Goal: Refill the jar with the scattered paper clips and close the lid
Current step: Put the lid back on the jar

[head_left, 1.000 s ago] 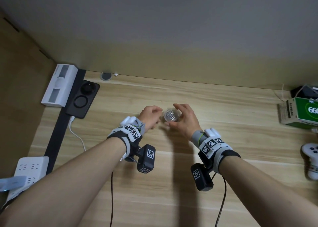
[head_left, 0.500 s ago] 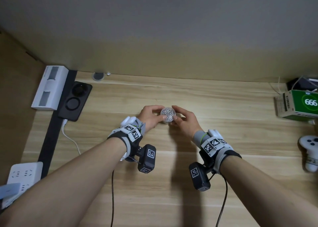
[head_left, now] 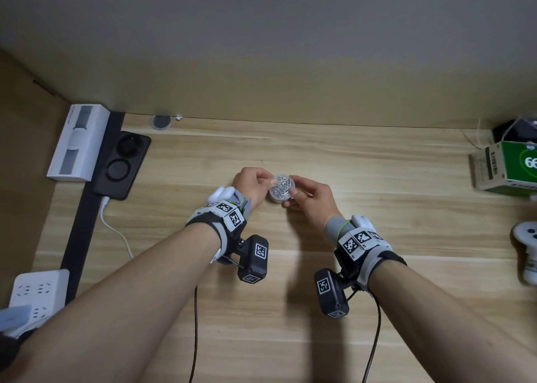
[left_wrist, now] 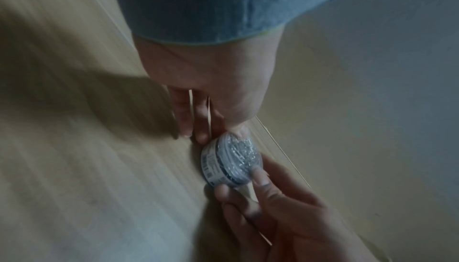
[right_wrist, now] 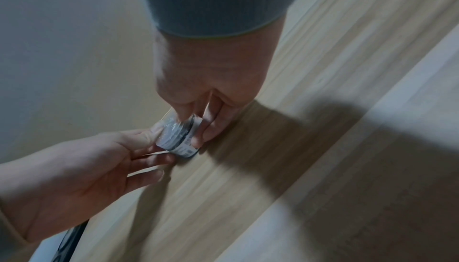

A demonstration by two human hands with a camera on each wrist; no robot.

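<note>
Left hand [head_left: 252,185] and right hand [head_left: 311,199] both pinch one small clear jar [head_left: 281,188] between curled fingertips, one hand on each side. The left thumb [left_wrist: 237,129] touches the transparent lid [left_wrist: 244,158]; the right thumb [left_wrist: 259,176] presses its opposite edge. The paper clips [head_left: 282,185], too many and too tangled to count, show through the top. The jar sits between the two hands, at or just above the wooden desk [head_left: 377,179]; contact cannot be told.

Both hands — left [head_left: 253,185], right [head_left: 312,201] — pinch, fingers curled.
</note>
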